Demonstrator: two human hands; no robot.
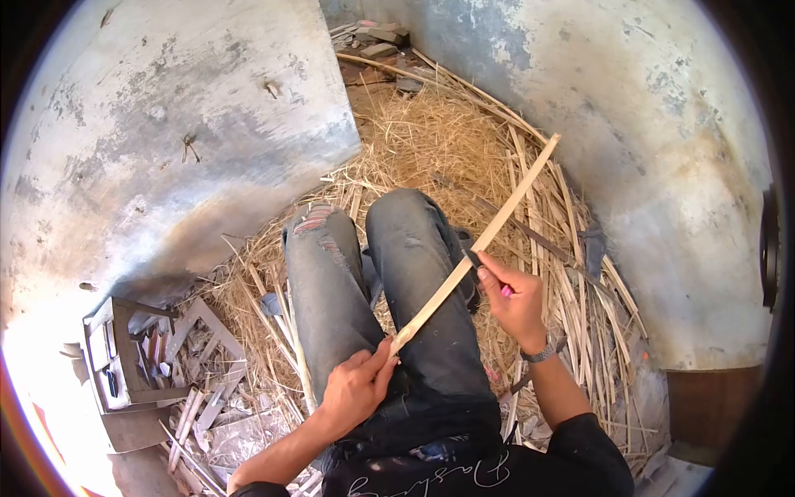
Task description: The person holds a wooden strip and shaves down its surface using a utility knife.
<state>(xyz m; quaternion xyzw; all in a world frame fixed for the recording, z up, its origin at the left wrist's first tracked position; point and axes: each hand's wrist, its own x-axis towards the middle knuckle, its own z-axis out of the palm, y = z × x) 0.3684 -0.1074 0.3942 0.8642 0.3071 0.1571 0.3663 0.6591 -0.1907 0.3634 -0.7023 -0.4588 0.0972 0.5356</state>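
A long pale bamboo strip (513, 200) runs slantwise across my lap, from my left hand up to the far right. My left hand (358, 387) is closed round its near end, above my thigh. Against the strip's middle sits a small dark blade (474, 258), held in my closed right hand (513, 305). A bit of pink, perhaps the blade's handle (507, 291), shows between the fingers; the rest is hidden in the palm. Both of my knees, in worn dark jeans (331, 282), are bent under the strip.
Straw and shavings (439, 137) cover the floor ahead. Several long split strips (580, 331) lie along the right wall (654, 157). At left stands a wooden frame-like box (124, 356) with scraps around it. A projecting wall (207, 108) bounds the left side.
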